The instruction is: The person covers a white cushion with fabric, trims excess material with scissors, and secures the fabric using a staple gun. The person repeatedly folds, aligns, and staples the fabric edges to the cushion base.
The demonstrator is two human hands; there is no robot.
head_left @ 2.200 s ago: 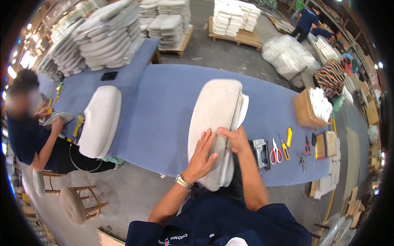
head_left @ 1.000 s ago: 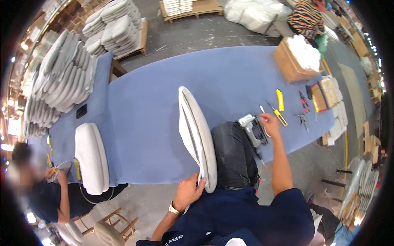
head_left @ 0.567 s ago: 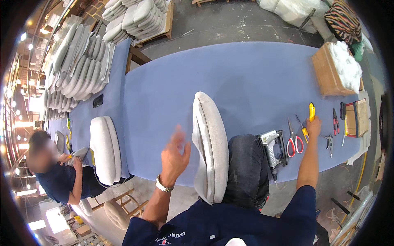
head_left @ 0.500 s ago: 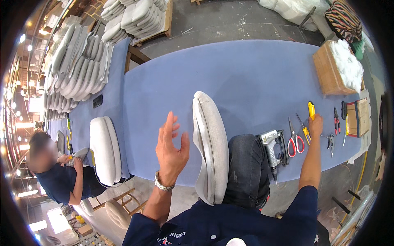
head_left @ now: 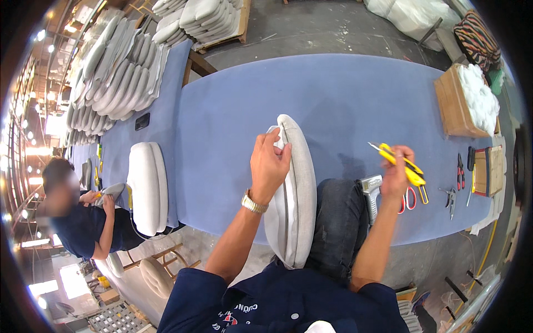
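- The person's left hand [head_left: 268,169] is closed in a pinch at the pale fabric edge near the far end of a long, light-grey, fabric-covered cushion [head_left: 302,183].
- That cushion stands on its narrow side in front of the person, beside the leg in black jeans [head_left: 338,227], its near end close to the torso.
- The right hand [head_left: 395,175] is wrapped round a yellow-and-black utility knife [head_left: 414,177], held above the surface, its tip pointing left and well apart from the cushion.
- The step in hand looks like handling the cover's edge with the knife ready; bringing the blade closer would call for a steady pinch and fingers clear of its path.
- The blue cloth-covered surface [head_left: 233,111] carries, on the right, a silver staple gun [head_left: 371,194] partly hidden by the forearm, red-handled scissors [head_left: 410,201], red-and-black pliers [head_left: 461,172] and a brown cardboard box [head_left: 452,108] of white stuffing.
- On the left lie a black phone [head_left: 142,121] and more pale cushions [head_left: 147,188].
- Beyond, grey cushions are stacked high [head_left: 125,77]; a co-worker in a dark shirt [head_left: 78,219] sits at the left, above a concrete floor [head_left: 311,28].
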